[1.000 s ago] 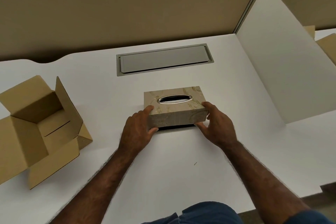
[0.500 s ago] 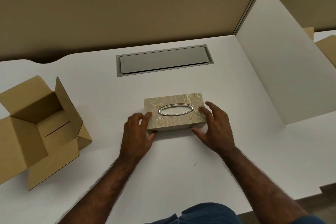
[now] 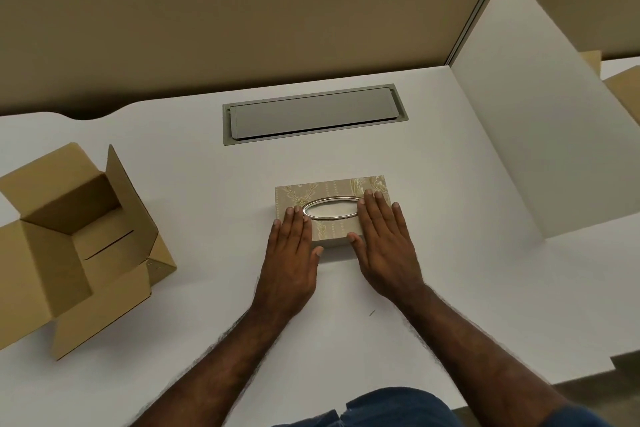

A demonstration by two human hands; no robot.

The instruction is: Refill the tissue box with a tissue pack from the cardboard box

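Note:
A beige patterned tissue box (image 3: 330, 189) with a silver oval slot lies flat on the white desk (image 3: 346, 305), white tissue showing in the slot. My left hand (image 3: 292, 250) rests palm down on the box's left end, fingers straight and together. My right hand (image 3: 384, 236) lies flat on its right end. Neither hand grips anything. The open cardboard box (image 3: 74, 246) stands at the left with its flaps spread; its visible inside shows only cardboard.
A grey cable hatch (image 3: 313, 114) is set into the desk behind the tissue box. A white divider panel (image 3: 540, 135) rises on the right, a tan partition at the back. More cardboard (image 3: 623, 90) shows beyond the divider.
The tissue box cover, tilted and lifted a second ago, has come down flat on the desk. Both hands moved from gripping its ends to lying flat on top.

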